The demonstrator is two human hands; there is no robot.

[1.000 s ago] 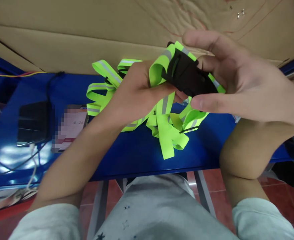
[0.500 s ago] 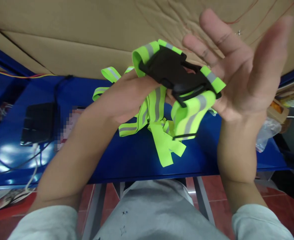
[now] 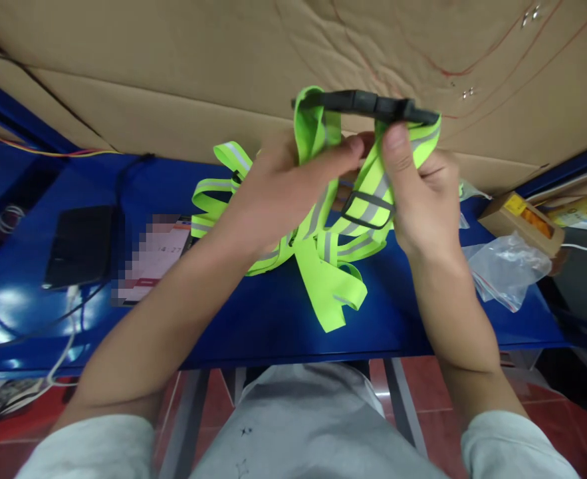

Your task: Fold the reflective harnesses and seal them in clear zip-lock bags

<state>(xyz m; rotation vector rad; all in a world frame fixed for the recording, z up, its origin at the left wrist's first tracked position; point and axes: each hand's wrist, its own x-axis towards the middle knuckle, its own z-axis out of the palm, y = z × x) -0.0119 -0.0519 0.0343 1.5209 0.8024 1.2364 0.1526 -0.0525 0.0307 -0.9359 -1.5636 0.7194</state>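
Observation:
Both hands hold up a neon yellow-green reflective strap [image 3: 318,219] with grey stripes, part of a tangle of such straps. A black side-release buckle [image 3: 367,104] tops it, joined and seen edge-on. My left hand [image 3: 293,179] is closed around the strap below the buckle's left end, its thumb pointing right. My right hand [image 3: 423,186] pinches the strap under the buckle's right end, thumb in front; its other fingers are partly hidden. A black slider [image 3: 367,210] sits on the strap between the hands. Loose strap ends [image 3: 330,293] hang over the blue table.
On the blue table [image 3: 393,319], a black power bank-like box [image 3: 80,246] with a white cable lies left, beside a partly blurred phone [image 3: 161,256]. At right are a clear plastic bag [image 3: 510,269] and a small cardboard box [image 3: 522,219]. Brown cardboard [image 3: 173,73] stands behind.
My right hand, spread open before, has closed on the strap near the buckle. The buckle has risen and turned from face-on to edge-on. The slider has moved up with the strap.

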